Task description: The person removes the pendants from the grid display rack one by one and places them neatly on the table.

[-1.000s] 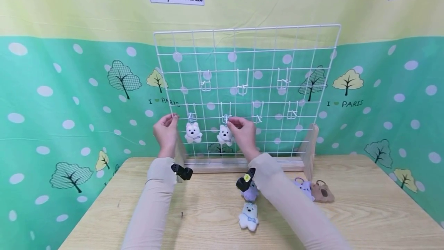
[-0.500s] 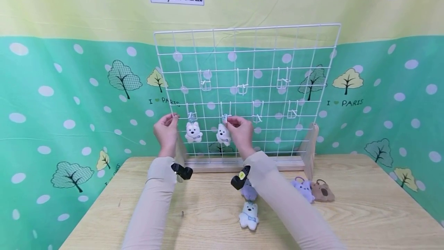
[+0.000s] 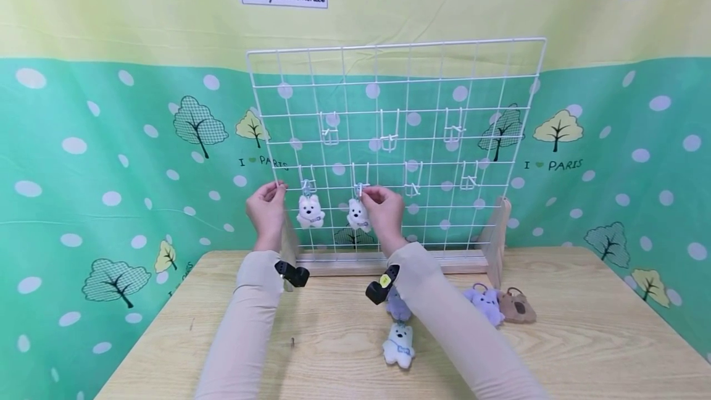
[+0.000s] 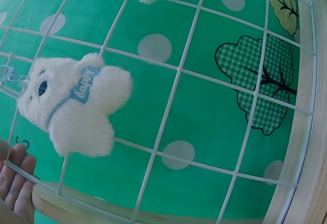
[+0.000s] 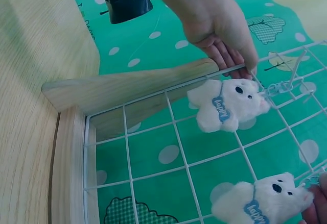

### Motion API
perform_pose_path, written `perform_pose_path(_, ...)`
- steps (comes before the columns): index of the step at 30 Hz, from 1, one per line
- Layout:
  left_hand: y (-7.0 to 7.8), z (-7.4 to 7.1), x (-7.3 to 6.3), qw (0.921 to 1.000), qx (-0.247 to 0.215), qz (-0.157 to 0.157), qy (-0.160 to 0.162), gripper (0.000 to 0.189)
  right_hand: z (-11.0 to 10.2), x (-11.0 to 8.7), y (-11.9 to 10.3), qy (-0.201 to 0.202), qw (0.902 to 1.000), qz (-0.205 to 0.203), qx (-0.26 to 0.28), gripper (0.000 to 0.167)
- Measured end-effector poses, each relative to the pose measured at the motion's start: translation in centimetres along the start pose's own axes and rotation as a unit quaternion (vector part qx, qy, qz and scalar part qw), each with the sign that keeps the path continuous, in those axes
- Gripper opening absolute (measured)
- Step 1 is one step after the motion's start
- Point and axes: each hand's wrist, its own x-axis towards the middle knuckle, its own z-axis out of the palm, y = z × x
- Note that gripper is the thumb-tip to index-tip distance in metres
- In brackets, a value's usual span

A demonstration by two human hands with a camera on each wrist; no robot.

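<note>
My left hand (image 3: 266,208) grips the left edge of a white wire grid rack (image 3: 397,47); in the right wrist view, thumb and fingers stand on either side of that edge. Beside it, a white plush bear keychain (image 3: 310,211) with a blue bow hangs from the lower left hook. My right hand (image 3: 384,212) pinches the top of a second white plush keychain (image 3: 357,213) at the neighbouring hook, and this plush hangs tilted. Its clasp is partly hidden by the fingers. Both plush toys (image 5: 227,105) show in the right wrist view, the second (image 5: 263,201) at the bottom.
More white hooks (image 3: 389,141) sit on the grid. On the wooden table (image 3: 328,350) lie another white plush (image 3: 399,345), a purple plush (image 3: 397,305) partly behind the right wrist camera, a second purple plush (image 3: 486,306) and a brown plush (image 3: 516,306). Wooden feet (image 3: 500,242) support the rack.
My right hand has shifted slightly left, and the plush it pinches has swung left and tilted. The left hand stays on the rack's edge.
</note>
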Motion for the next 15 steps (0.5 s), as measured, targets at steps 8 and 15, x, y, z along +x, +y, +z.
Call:
perform_pose_path(8, -0.1, 0.1, 0.0, 1.0000, 0.001, 0.000, 0.002, 0.020, -0.8, -0.5, -0.2, -0.018, 0.9994, 0.015, 0.025, 0.011)
perform_pose_path(15, -0.1, 0.1, 0.0, 0.9999, -0.004, -0.010, -0.001, 0.019, -1.5, -1.1, -0.5, -0.037, 0.9988, 0.009, 0.031, 0.013)
